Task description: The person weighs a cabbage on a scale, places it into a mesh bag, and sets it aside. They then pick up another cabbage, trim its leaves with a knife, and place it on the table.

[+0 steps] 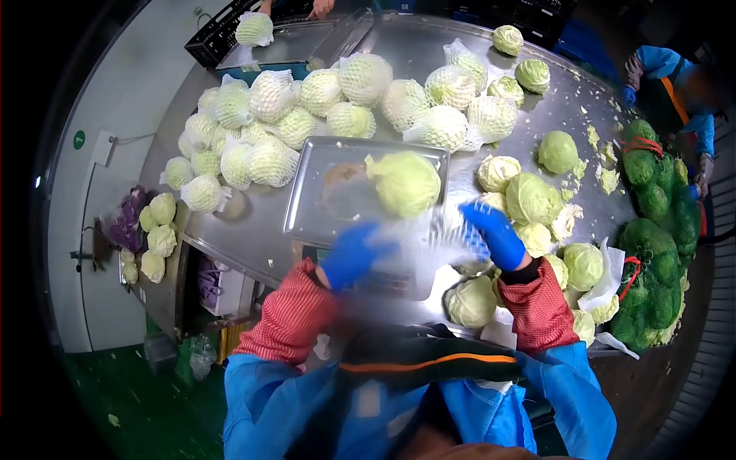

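A blurred white foam net (429, 238) is stretched between the two blue-gloved hands, just in front of a bare cabbage (405, 184) that sits on a steel tray (314, 207). No writing or label can be read anywhere. The left hand (351, 254) grips the net's near-left edge, fingers curled on it; the right hand (494, 234) pinches the net's right side, also closed on it. The cabbage lies just beyond the hands, between them, apart from both gloves. The tray rests on a scale at the near edge of the steel worktop (560, 100). Behind the tray, a heap of netted cabbages (322, 107) covers the worktop's left and far side. To the right lie bare cabbages (537, 199) with loose leaf scraps, and beyond them green mesh sacks (652, 268) of cabbage. Another person's blue sleeve (659, 65) shows at the far right.
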A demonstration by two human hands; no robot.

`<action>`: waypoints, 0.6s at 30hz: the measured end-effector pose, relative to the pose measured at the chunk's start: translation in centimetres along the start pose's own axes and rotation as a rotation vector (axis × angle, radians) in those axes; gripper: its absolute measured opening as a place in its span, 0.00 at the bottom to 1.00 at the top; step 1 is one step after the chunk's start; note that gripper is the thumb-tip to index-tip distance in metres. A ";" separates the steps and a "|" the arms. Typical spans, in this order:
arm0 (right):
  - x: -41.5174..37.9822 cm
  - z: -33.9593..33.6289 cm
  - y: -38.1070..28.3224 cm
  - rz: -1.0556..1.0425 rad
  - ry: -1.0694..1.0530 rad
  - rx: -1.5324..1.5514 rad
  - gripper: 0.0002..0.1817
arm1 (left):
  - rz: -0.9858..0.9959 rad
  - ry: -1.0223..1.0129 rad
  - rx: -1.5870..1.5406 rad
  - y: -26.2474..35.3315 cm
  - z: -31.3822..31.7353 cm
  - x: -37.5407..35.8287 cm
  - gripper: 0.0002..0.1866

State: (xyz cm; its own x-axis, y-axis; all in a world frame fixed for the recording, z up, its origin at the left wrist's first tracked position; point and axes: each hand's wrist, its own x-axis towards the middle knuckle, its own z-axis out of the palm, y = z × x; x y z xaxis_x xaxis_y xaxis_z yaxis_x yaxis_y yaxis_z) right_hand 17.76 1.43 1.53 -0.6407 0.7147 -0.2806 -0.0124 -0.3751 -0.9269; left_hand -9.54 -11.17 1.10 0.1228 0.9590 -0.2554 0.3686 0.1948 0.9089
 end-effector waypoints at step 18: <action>6.4 2.1 5.4 -0.240 0.110 -0.226 0.19 | -0.039 -0.059 -1.436 -0.5 -1.0 8.2 0.27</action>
State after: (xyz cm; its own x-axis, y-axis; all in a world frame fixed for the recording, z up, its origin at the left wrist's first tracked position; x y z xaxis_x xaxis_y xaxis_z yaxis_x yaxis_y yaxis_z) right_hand 12.04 2.74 -4.75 -0.5537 0.8304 -0.0621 0.0257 -0.0575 -0.9980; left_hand -9.58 -3.18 -1.11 0.1848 0.9455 -0.2680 -0.8542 0.2894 0.4320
